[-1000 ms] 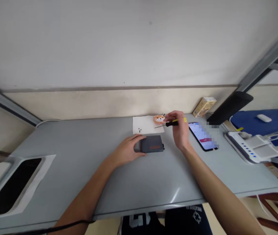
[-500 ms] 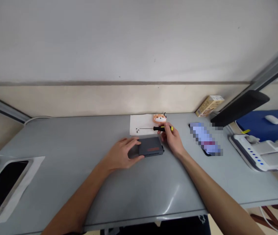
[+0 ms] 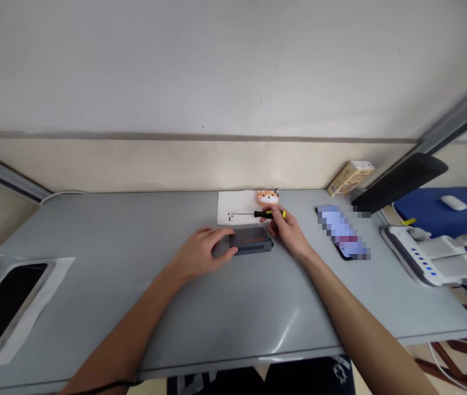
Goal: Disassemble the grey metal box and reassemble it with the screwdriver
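A small dark grey box (image 3: 253, 239) with red lettering on top and slots along its front side is on the desk. My left hand (image 3: 200, 253) grips its left end between thumb and fingers. In my right hand (image 3: 287, 230) is a screwdriver (image 3: 263, 214) with a black and yellow handle, its shaft pointing left over a white sheet (image 3: 243, 200). The tip is close to several tiny dark screws (image 3: 229, 218) on that sheet. My right hand's lower fingers are by the box's right end; I cannot tell if they touch it.
An orange and white animal-faced case (image 3: 268, 197) lies at the sheet's upper right. To the right are a phone (image 3: 342, 233), a carton (image 3: 350, 177), a black upright panel (image 3: 401, 184) and a white power strip (image 3: 434, 257). A black-screened device (image 3: 6, 302) lies at the left.
The box has tipped slightly, so more of its slotted front side shows. My right hand and the screwdriver have shifted a little left. The whole view has moved slightly.
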Demonstrator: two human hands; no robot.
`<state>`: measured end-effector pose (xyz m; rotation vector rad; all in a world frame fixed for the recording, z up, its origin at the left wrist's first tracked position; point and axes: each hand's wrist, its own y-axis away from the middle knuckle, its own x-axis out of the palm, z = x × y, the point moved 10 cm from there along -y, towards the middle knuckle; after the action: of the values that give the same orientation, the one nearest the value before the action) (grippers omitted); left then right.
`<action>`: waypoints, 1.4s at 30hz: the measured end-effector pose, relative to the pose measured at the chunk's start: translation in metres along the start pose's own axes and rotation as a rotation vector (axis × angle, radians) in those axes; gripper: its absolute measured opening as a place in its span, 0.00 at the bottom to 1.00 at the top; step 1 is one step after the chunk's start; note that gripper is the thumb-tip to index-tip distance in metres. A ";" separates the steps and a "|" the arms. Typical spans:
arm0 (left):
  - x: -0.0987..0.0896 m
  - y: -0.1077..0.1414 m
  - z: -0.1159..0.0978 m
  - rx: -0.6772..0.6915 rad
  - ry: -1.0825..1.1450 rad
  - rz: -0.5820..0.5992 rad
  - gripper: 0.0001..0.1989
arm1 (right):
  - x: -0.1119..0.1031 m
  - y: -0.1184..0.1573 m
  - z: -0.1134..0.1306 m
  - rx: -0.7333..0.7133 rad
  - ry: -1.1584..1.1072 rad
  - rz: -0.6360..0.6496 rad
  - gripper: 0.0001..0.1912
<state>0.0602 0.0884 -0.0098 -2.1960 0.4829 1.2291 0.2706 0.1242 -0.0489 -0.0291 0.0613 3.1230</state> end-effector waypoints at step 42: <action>-0.033 0.006 -0.017 0.116 0.163 -0.297 0.14 | 0.006 0.004 0.001 0.102 -0.354 0.107 0.24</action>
<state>0.0512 0.0744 0.0244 -2.1829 0.2708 0.8501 0.2645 0.1202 -0.0479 0.5420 0.2222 3.1691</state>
